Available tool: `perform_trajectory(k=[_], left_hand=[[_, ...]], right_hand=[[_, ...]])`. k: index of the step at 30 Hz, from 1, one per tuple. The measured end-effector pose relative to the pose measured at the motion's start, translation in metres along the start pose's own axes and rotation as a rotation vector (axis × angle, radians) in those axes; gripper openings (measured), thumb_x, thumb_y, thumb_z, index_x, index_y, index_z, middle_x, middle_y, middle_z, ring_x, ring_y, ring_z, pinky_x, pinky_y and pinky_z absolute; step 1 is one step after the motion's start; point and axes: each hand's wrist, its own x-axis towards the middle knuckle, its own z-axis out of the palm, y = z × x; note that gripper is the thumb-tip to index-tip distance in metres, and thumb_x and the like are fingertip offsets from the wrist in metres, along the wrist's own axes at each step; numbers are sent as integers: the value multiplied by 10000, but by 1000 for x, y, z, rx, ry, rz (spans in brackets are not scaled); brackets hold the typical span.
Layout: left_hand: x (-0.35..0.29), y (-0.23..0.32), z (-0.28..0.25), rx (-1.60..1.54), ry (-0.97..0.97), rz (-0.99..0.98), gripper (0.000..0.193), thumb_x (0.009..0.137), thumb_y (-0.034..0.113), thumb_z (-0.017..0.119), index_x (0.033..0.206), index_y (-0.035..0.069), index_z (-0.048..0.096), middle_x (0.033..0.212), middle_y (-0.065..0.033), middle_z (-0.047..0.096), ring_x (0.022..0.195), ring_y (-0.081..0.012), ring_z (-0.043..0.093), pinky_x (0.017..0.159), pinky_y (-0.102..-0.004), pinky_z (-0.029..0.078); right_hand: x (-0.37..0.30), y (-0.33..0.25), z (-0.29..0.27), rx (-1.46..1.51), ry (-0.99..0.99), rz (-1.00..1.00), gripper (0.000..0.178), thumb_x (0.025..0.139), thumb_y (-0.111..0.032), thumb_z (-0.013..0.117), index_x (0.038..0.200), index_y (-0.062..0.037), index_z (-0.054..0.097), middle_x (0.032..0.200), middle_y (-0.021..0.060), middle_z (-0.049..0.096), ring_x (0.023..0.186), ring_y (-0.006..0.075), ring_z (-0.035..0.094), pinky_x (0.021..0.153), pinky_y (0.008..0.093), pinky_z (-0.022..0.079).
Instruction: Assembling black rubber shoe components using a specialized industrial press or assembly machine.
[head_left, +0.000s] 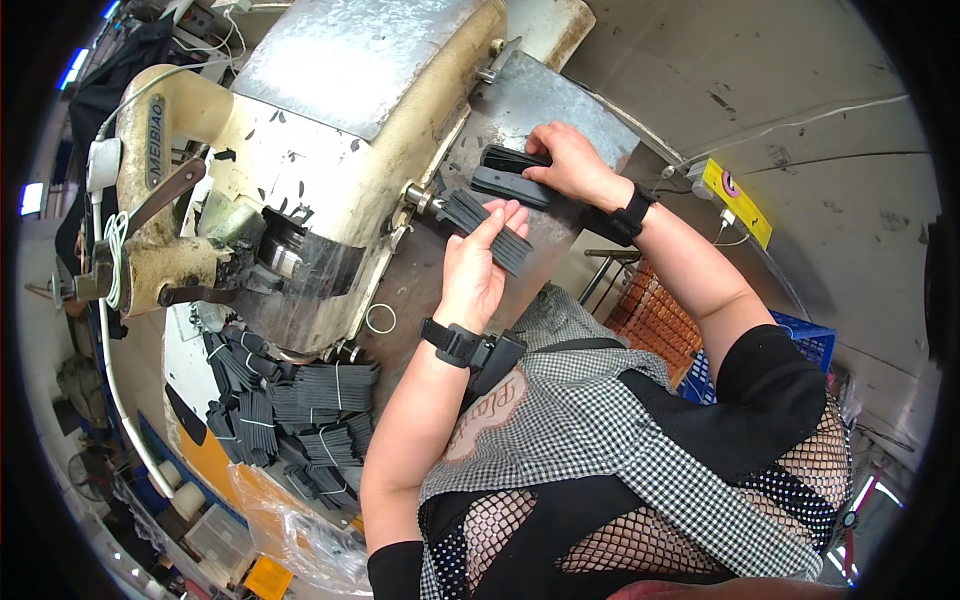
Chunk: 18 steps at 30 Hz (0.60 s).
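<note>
My left hand [478,265] is closed around a stack of dark grey flat strips [512,249], thumb across the top and fingers beneath. The stack lies slantwise beside the metal shaft on the machine's side. Farther off and to the right, my right hand [578,168] grips the right end of a second group of dark strips [508,185], which rests on the metal worktop [455,165]. Some of those strips stand on edge with a gap between them. A thin pale rubber band [380,318] lies on the surface left of my left wrist.
A large cream machine [300,150] with a lever [170,195] fills the left. Banded bundles of dark strips [325,388] are heaped below it, near clear plastic film [300,530]. An orange-brown basket [655,315] and a blue crate [805,340] stand under my right arm.
</note>
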Motion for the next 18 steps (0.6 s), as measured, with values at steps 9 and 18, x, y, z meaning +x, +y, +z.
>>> perform_trajectory(k=[9,18], left_hand=[[-3,8,-10,-186,-332,-113,412,946,90,479,1328,-40,398,1344,-226,457,1267,-338,446,1087,-451,361],[-1,5,-32,-243,-533,-118,456,900,99,533,1325,-17,417,1352,-239,449,1265,-362,442,1085,-498,334]], right_hand=[[-1,-3,-7,205,-115,81,280,672,-131,721,893,-32,580,767,121,621,735,306,617,664,389,485],[-22,-21,-9,359,133,63,209,761,-69,620,939,-35,515,825,162,621,773,358,614,685,403,487]])
